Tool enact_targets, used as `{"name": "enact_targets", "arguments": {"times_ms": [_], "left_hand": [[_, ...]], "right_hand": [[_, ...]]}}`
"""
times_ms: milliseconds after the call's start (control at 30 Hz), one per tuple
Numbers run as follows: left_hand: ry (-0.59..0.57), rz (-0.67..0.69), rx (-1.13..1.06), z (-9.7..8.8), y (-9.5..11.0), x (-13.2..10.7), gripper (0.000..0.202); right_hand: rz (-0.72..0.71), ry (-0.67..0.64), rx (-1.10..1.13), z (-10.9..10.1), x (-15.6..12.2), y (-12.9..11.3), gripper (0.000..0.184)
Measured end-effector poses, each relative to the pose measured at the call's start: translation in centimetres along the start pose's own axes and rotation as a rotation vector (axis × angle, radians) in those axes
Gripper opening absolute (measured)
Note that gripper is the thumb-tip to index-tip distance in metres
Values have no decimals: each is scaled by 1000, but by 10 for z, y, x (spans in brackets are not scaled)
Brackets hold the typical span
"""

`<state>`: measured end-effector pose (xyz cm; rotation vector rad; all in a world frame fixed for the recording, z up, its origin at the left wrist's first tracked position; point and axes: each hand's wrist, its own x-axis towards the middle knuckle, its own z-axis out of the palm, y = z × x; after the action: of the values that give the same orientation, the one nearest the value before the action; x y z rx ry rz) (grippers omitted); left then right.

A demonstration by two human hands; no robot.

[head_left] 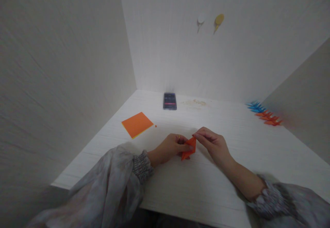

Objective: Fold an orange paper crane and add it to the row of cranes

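An orange piece of folded paper [191, 149] is held between my two hands above the white table. My left hand [176, 146] grips its left side, with the thumb lying across the front and a ring on one finger. At the paper's upper corner, my right hand [211, 139] pinches the tip between thumb and forefinger. The paper has slanted, pointed edges, and part of it is hidden behind my left fingers.
A stack of square orange paper [137, 124] lies left, beside a small orange dot [155, 126]. A dark blurred box [169, 101] stands by the back wall. Folded blue paper figures [256, 106] and orange-red ones [269, 117] line the right. Two hooks [219, 19] hang on the wall.
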<state>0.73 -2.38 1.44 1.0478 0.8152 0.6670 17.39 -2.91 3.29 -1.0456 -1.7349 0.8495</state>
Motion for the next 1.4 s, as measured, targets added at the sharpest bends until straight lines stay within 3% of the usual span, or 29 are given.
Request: {"name": "enact_targets", "arguments": {"times_ms": [367,600,767,1000,1200,1400], "left_hand": [[-4,19,89,-1,-1,1,31],[88,57,180,-2,-2,2,28],[86,49,173,-1,0,1,27],[105,41,179,-4,-5,5,27],[88,46,127,-2,-1,2,27],[82,66,186,-3,-3,3,28]], "right_hand": [[-28,-111,6,-2,1,-2,12],[-7,-57,-46,-1,0,-3,14],[20,13,-38,3,-3,-2,16],[49,194,4,-1,0,1,18],[10,-71,5,0,0,0,13],[11,-57,-47,3,-1,-2,14]]}}
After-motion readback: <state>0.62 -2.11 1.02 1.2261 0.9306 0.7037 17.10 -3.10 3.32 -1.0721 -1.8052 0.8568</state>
